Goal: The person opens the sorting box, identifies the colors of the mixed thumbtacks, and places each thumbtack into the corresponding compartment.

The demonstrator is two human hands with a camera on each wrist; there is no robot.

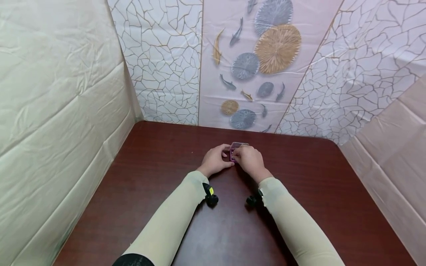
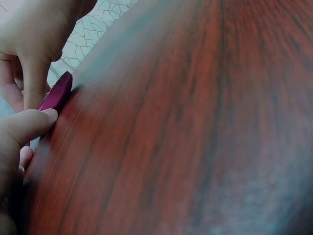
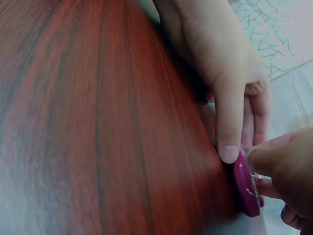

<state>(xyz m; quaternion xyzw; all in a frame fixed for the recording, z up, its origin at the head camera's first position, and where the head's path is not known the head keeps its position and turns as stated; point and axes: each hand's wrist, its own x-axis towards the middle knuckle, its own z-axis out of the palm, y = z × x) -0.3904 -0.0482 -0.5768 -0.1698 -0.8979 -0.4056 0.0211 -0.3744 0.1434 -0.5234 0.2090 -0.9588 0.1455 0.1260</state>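
Observation:
A small purple case (image 1: 232, 156) with a raised clear lid (image 1: 240, 145) lies at the far middle of the table. My left hand (image 1: 214, 161) grips the case from its left side, with the thumb (image 3: 228, 132) along the near edge and the other fingers reaching round behind. From the right, my right hand (image 1: 249, 159) bends over the case, its fingertips down at the inside beneath the lid. I cannot tell what lies between those fingertips. In the left wrist view the purple rim (image 2: 59, 92) shows beyond the left thumb.
The dark red-brown wooden table (image 1: 159, 155) ends just beyond the hands. A patterned cloth backdrop (image 1: 166, 66) hangs behind it. Pale cloth walls (image 1: 66, 122) flank both sides. Each sleeved wrist wears a small black camera (image 1: 212, 200).

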